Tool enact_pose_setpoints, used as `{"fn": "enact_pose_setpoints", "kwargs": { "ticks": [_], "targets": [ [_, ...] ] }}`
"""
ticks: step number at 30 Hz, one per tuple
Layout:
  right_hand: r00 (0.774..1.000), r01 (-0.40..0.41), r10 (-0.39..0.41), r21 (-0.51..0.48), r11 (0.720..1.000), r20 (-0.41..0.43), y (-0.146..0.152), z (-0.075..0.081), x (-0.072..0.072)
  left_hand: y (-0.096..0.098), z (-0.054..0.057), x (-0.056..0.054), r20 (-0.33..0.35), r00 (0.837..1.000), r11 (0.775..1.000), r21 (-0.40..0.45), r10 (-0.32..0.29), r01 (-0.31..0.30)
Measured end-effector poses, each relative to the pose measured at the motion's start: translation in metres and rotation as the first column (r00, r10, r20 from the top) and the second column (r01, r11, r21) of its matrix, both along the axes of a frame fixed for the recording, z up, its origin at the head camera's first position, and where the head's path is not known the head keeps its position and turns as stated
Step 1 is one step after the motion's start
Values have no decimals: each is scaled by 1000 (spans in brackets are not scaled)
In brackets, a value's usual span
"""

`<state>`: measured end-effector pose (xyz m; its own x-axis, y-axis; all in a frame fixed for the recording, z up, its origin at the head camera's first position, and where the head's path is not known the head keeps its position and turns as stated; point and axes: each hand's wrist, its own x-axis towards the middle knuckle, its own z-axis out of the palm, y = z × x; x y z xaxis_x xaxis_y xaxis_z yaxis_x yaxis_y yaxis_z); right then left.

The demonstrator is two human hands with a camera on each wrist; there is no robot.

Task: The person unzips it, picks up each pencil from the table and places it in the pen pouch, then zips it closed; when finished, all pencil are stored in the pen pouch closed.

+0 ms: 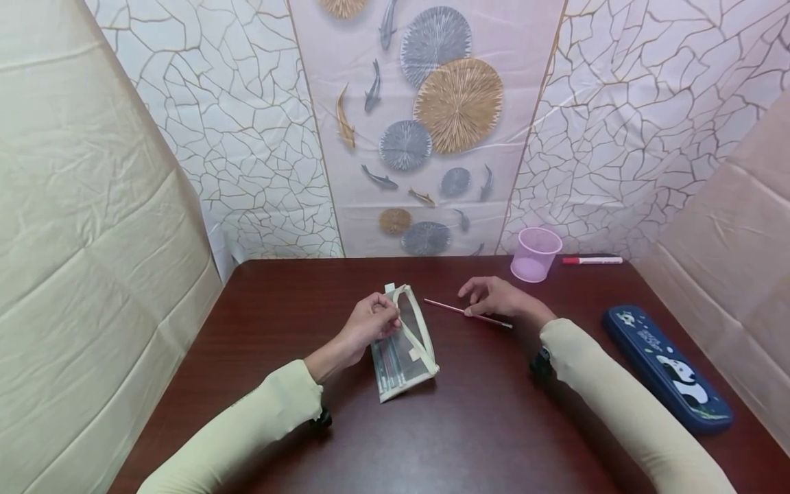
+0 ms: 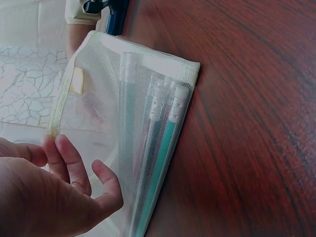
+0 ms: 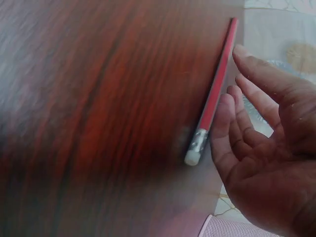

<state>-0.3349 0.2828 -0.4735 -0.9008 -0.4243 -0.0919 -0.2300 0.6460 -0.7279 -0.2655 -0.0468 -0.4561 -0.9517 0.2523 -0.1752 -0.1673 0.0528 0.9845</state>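
In the head view my left hand [image 1: 369, 324] pinches the opening edge of a see-through mesh pencil pouch [image 1: 422, 328] with cream trim. The left wrist view shows thumb and fingers on the zipper edge, and several pencils [image 2: 160, 148] with white erasers inside the mesh. A red pencil [image 1: 444, 306] lies on the table to the right of the pouch. My right hand [image 1: 498, 299] is over it, fingers loosely bent. Seen from the right wrist, the thumb is beside the pencil's shaft [image 3: 216, 89], its eraser end towards the wrist; whether the skin touches it I cannot tell.
A pink mesh cup [image 1: 535, 255] stands at the back right of the dark wooden table [image 1: 271, 302]. Behind the right hand lies a red-capped white marker [image 1: 592, 261]. A dark blue panda pencil case [image 1: 666, 370] sits along the right side, beside the right forearm.
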Motion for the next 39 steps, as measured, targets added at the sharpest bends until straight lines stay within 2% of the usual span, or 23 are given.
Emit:
{"fn": "enact_pose_setpoints", "kwargs": {
  "ticks": [3, 7, 17, 24, 29, 34, 37, 39],
  "targets": [
    [998, -36, 38, 28, 999, -44, 0, -2, 1, 0, -1, 0, 2, 1000, 1000, -1, -1, 1],
    [996, -46, 50, 55, 997, -78, -2, -4, 2, 1, -1, -1, -9, 1000, 1000, -3, -3, 3],
    [987, 18, 11, 179, 984, -160, -6, -5, 8, 0, 1, -1, 3, 1000, 1000, 9, -1, 1],
    [971, 67, 1, 275, 959, -239, -18, 5, 19, -3, 3, 0, -1, 1000, 1000, 15, 12, -12],
    [949, 120, -36, 252, 960, -314, -31, 14, 31, -4, 4, 0, 0, 1000, 1000, 16, 11, -11],
    [913, 178, -86, 200, 963, -398, -42, 23, 45, -4, 5, 0, 1, 1000, 1000, 6, 7, -7],
    [915, 200, -137, 133, 971, -380, -49, 28, 54, -4, 4, 0, -7, 1000, 1000, 1, 5, -5],
    [934, 198, -168, 64, 978, -317, -53, 32, 60, -4, 3, 0, -9, 1000, 1000, -1, 5, -5]
  ]
}}
